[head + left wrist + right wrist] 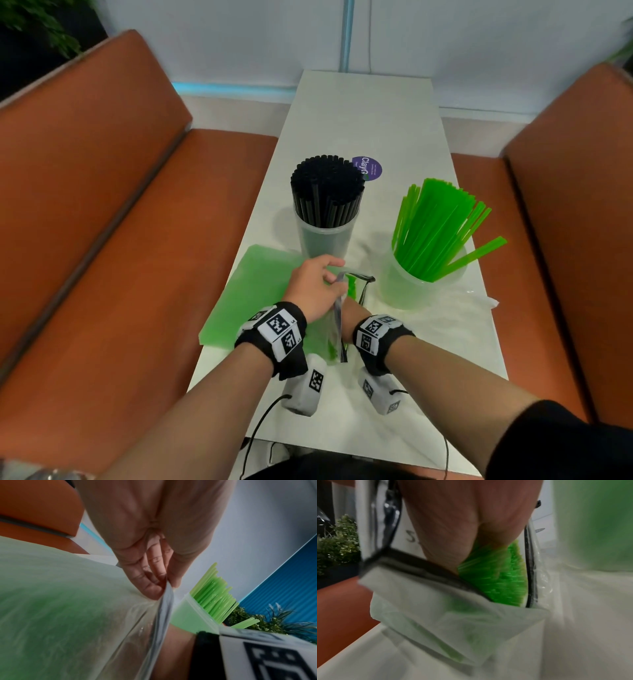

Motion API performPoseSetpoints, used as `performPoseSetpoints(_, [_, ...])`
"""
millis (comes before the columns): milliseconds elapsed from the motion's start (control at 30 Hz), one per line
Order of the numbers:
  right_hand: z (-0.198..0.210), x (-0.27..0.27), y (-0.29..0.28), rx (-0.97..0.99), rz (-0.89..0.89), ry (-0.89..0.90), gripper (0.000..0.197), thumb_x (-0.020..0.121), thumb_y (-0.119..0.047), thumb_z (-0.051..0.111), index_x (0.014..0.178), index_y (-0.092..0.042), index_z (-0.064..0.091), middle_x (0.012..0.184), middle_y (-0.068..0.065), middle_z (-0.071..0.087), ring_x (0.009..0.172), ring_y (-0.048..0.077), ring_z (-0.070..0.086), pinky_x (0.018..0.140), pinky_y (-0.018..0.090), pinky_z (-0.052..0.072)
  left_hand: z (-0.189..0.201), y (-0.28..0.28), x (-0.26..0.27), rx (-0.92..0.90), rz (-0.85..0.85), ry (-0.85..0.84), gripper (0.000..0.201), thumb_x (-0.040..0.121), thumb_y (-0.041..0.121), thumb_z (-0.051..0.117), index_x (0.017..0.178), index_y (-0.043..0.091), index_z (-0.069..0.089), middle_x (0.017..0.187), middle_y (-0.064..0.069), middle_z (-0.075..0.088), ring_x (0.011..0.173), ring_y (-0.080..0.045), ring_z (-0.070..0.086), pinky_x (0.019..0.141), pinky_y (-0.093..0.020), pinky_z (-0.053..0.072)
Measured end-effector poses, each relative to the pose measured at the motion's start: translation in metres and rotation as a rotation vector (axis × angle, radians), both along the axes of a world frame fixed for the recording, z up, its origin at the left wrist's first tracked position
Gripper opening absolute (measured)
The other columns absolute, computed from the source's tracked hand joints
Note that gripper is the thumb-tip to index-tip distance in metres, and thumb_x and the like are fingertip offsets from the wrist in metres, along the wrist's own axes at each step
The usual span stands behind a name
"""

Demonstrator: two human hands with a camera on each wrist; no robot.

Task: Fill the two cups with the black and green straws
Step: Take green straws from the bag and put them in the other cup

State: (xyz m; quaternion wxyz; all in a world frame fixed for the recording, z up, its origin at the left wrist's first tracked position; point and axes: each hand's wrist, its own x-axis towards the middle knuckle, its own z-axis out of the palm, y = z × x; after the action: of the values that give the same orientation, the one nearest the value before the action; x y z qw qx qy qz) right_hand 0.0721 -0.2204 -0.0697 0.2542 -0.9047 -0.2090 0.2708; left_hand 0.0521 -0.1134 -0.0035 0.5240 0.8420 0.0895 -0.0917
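Green straws (435, 226): loose fan in right cup (416, 287) at table (363, 113) 3 o'clock, long axes tilted toward 1–2 o'clock, one sagged toward 3; cup judged part-filled. Remaining green bundle (496, 577) seen inside clear bag (337, 329) at 6 o'clock. Black straws (327, 192): packed upright in left cup (325, 240) at centre, judged done. Left hand (315, 291) grip: bag edge pinched, mouth held open. Right hand (467, 524) grip: reached into bag; closure on bundle cannot be told.
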Motion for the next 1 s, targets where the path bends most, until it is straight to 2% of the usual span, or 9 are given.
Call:
performPoseSetpoints(67, [0.001,0.001,0.003,-0.087,-0.003,0.019,0.029,0.101,-0.008,0.043,0.126,0.005,0.050,0.113,0.018,0.056,0.105,0.026,0.055,0.087,0.025,0.038,0.000,0.001,0.000,-0.008,0.004,0.004,0.041,0.087,0.010,0.070,0.125,0.021,0.061,0.088,-0.002,0.071,0.078,-0.017,0.068,0.088,-0.039,0.056])
performPoseSetpoints(200, [-0.002,0.004,0.008,-0.183,-0.021,0.039,0.034,0.105,-0.015,0.036,0.133,0.002,0.045,0.129,0.020,0.055,0.117,0.027,0.054,0.098,0.030,0.039,0.000,0.001,-0.001,0.001,0.008,0.003,0.040,0.087,0.012,0.070,0.126,0.022,0.061,0.089,-0.001,0.071,0.080,-0.014,0.068,0.082,-0.027,0.053])
performPoseSetpoints(267, [0.000,0.004,0.009,-0.189,-0.023,0.016,0.034,0.105,-0.016,0.036,0.132,0.002,0.046,0.130,0.021,0.054,0.119,0.028,0.053,0.100,0.031,0.039,0.000,0.001,-0.001,-0.008,0.008,0.003,0.039,0.087,0.012,0.070,0.124,0.022,0.062,0.089,-0.003,0.072,0.079,-0.016,0.069,0.086,-0.033,0.056])
performPoseSetpoints(367, [0.003,0.005,0.008,-0.180,-0.018,-0.006,0.031,0.104,-0.012,0.039,0.129,0.003,0.048,0.128,0.022,0.055,0.118,0.030,0.054,0.097,0.031,0.040,0.001,0.001,0.000,-0.015,0.007,0.000,0.037,0.088,0.012,0.070,0.122,0.024,0.062,0.089,-0.005,0.072,0.079,-0.020,0.069,0.089,-0.041,0.056])
performPoseSetpoints(500, [0.003,0.004,0.003,-0.271,0.020,0.008,0.031,0.103,-0.010,0.041,0.130,0.003,0.047,0.118,0.020,0.058,0.117,0.032,0.056,0.096,0.034,0.042,0.001,-0.001,0.000,-0.016,-0.004,0.001,0.037,0.088,0.012,0.069,0.122,0.023,0.062,0.091,-0.006,0.072,0.081,-0.023,0.069,0.088,-0.042,0.056])
performPoseSetpoints(600, [0.003,0.002,0.002,-0.338,0.047,-0.005,0.030,0.103,-0.011,0.041,0.128,0.003,0.049,0.123,0.021,0.059,0.115,0.033,0.058,0.094,0.035,0.045,0.002,-0.002,-0.001,-0.014,-0.009,0.001,0.037,0.088,0.011,0.069,0.123,0.022,0.062,0.090,-0.006,0.072,0.081,-0.023,0.069,0.087,-0.042,0.057])
performPoseSetpoints(767, [0.006,-0.001,0.000,-0.328,0.046,-0.012,0.027,0.100,-0.007,0.045,0.124,0.003,0.050,0.085,0.008,0.047,0.100,0.032,0.060,0.087,0.035,0.046,0.003,-0.003,-0.002,-0.011,0.000,-0.009,0.034,0.089,0.013,0.068,0.121,0.023,0.063,0.091,-0.005,0.071,0.080,-0.021,0.068,0.088,-0.040,0.056])
performPoseSetpoints(933, [0.007,-0.002,0.000,-0.351,0.066,-0.008,0.026,0.099,-0.007,0.047,0.123,0.003,0.051,0.088,0.010,0.049,0.094,0.031,0.059,0.086,0.034,0.047,0.002,-0.004,-0.004,-0.014,0.003,-0.016,0.032,0.090,0.016,0.068,0.121,0.024,0.063,0.087,-0.002,0.070,0.074,-0.016,0.067,0.085,-0.039,0.057])
performPoseSetpoints(1000, [0.006,-0.001,-0.003,-0.385,0.106,-0.048,0.027,0.096,-0.003,0.050,0.122,0.003,0.051,0.103,0.018,0.058,0.099,0.032,0.061,0.085,0.035,0.047,0.002,-0.003,-0.004,-0.015,0.007,-0.014,0.032,0.090,0.015,0.068,0.121,0.024,0.063,0.087,-0.002,0.070,0.076,-0.017,0.068,0.084,-0.040,0.058])
